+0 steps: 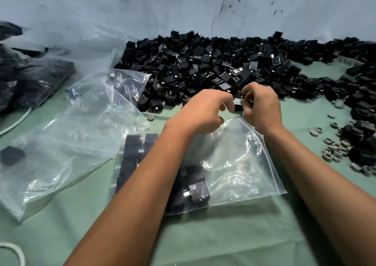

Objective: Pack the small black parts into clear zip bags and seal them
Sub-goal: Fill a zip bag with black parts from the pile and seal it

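Both hands meet over the mouth of a clear zip bag [240, 164]. The right hand [262, 107] has its fingers curled round a small black part [238, 104], gripping it from the right, with a bit of metal showing on the part's near face. The left hand [205, 111] reaches in from the other side, its fingers bent and its fingertips at the same part; whether they pinch it or only touch it cannot be told, since the knuckles hide the contact.

Just below the hands lies the zip bag, flat on the green table cover [203, 237], its zip strip running down under the right wrist. Under the left forearm, inside the bag, sit packed black parts [195, 192] in rows.

Beyond the fingertips rises a large heap of loose black parts [213, 66], spreading away to the right. Right of the right forearm lie small grey rings [333, 151], scattered on the cover. Left of the left arm lie crumpled empty clear bags [77, 127], and further left dark filled bags [34, 80].
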### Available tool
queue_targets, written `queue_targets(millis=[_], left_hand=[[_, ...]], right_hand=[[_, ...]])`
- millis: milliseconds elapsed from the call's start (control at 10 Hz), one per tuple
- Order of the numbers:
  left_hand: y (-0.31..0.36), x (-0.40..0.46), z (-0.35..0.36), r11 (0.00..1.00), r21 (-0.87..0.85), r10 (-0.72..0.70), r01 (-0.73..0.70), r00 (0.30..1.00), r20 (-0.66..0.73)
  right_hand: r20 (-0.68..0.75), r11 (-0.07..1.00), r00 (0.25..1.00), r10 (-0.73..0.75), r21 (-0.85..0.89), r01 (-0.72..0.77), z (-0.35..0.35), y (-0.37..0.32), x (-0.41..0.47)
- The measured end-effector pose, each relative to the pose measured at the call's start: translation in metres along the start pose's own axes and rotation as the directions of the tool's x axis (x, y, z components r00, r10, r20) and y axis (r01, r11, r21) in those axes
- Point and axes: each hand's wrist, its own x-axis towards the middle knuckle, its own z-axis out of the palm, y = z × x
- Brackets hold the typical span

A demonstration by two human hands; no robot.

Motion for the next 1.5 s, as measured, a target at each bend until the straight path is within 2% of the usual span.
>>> queue_targets(millis=[100,200,300,400,500,600,700,800,900,1000,1100,1200,1300,1400,1500], left_hand=[[0.013,0.0,0.004,0.996,-0.001,0.087,-0.087,0.996,0.022],[0.022,-0.002,0.008,0.992,0.018,0.125,-0.127,0.987,0.101],[0.027,-0.002,0.011,0.987,0.059,0.134,-0.148,0.971,0.2],[0.03,-0.001,0.018,0.984,0.096,0.122,-0.151,0.959,0.255],[0.029,0.001,0.023,0.974,0.139,0.14,-0.176,0.962,0.236],[0.022,0.002,0.013,0.967,0.152,0.179,-0.206,0.969,0.17],[0.016,0.0,-0.006,0.975,0.096,0.188,-0.199,0.976,0.11],[0.011,-0.002,-0.021,0.987,0.047,0.15,-0.156,0.983,0.109],[0.008,-0.002,-0.026,0.992,0.001,0.127,-0.128,0.987,0.098],[0.012,-0.003,-0.025,0.989,-0.037,0.146,-0.144,0.985,0.089],[0.017,-0.003,-0.025,0.98,-0.105,0.176,-0.169,0.982,0.066],[0.021,-0.004,-0.024,0.97,-0.162,0.191,-0.179,0.98,0.058],[0.022,-0.003,-0.024,0.963,-0.194,0.2,-0.19,0.979,0.034],[0.021,-0.002,-0.022,0.949,-0.25,0.202,-0.194,0.979,0.008],[0.023,-0.002,-0.019,0.939,-0.278,0.212,-0.202,0.977,0.006]], right_hand=[[0.181,0.994,0.981,-0.067,-0.074,0.081,0.006,0.003,-0.004],[0.253,0.979,0.955,-0.156,-0.089,0.184,0.005,0.004,-0.007],[0.085,0.998,0.995,-0.06,0.006,0.059,-0.007,0.005,-0.012],[-0.058,0.916,0.941,0.334,0.256,-0.31,-0.025,0.005,-0.019],[-0.038,0.794,0.86,0.509,0.407,-0.452,-0.04,-0.003,-0.037],[0.192,0.684,0.9,0.39,0.595,-0.423,-0.047,-0.009,-0.056],[0.373,0.51,0.9,0.225,0.742,-0.435,-0.054,-0.009,-0.059],[0.538,0.461,0.843,0.026,0.741,-0.487,-0.06,-0.005,-0.056],[0.665,0.525,0.725,-0.179,0.688,-0.501,-0.066,-0.007,-0.056],[0.698,0.528,0.65,-0.3,0.689,-0.497,-0.069,-0.021,-0.059],[0.691,0.673,0.645,-0.327,0.649,-0.354,-0.067,-0.036,-0.061],[0.737,0.729,0.637,-0.226,0.561,-0.391,-0.054,-0.046,-0.063],[0.816,0.613,0.53,-0.231,0.545,-0.572,-0.036,-0.05,-0.063],[0.825,0.558,0.529,-0.198,0.539,-0.631,-0.032,-0.046,-0.074],[0.785,0.526,0.608,-0.122,0.57,-0.631,-0.03,-0.053,-0.075]])
